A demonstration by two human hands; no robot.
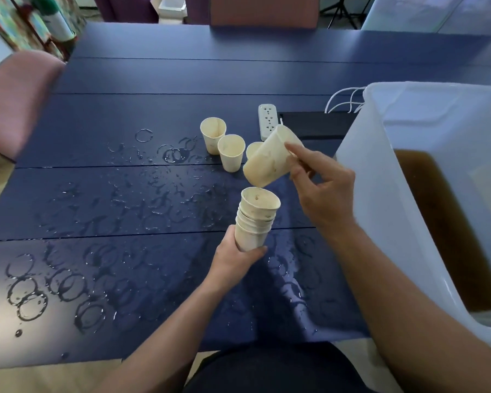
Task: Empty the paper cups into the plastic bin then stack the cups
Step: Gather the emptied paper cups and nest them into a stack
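Observation:
My left hand grips the bottom of a stack of several nested paper cups, held upright above the table. Just above that stack, my right hand pinches a single paper cup, tilted with its base pointing down toward the stack's mouth. Behind them, three more paper cups stand on the table: one, one, and one mostly hidden by the tilted cup. The translucent plastic bin stands at the right with brown liquid in it.
The blue table is wet with puddles and ring marks across the front and left. A white power strip with cables lies behind the cups. A pink chair stands at the left edge.

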